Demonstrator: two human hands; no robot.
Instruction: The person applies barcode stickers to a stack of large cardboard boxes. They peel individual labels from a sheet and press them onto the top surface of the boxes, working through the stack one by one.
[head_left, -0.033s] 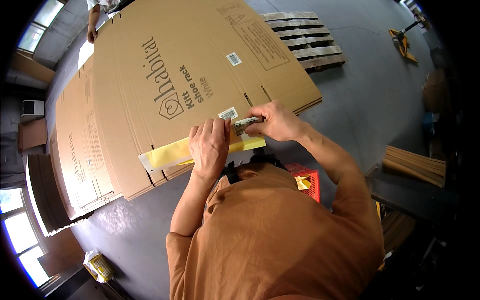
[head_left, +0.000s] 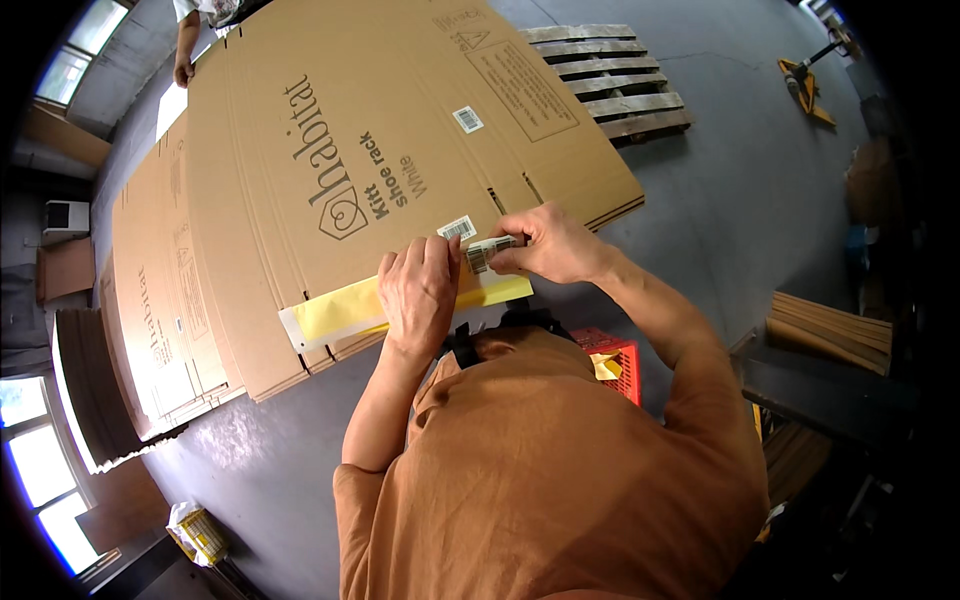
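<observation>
A large flat brown cardboard box lies on top of a stack in front of me. My left hand is closed over a long yellow paper strip with white ends along the box's near edge. Its fingers are pressed together, and the palm side is hidden. My right hand pinches a white barcode label between thumb and fingers, just right of my left hand. Stuck on the box beyond my hands is one barcode label; farther off is a second label.
More flat cartons are stacked at the left. Another person's hand rests at the far left edge. Beyond the box lies a wooden pallet. A red crate with yellow scraps sits beside me; a yellow pallet jack stands far right.
The label in my right hand is turned slightly and shows more of its printed face. The yellow strip has shifted very slightly to the right. My hands stay almost in place.
</observation>
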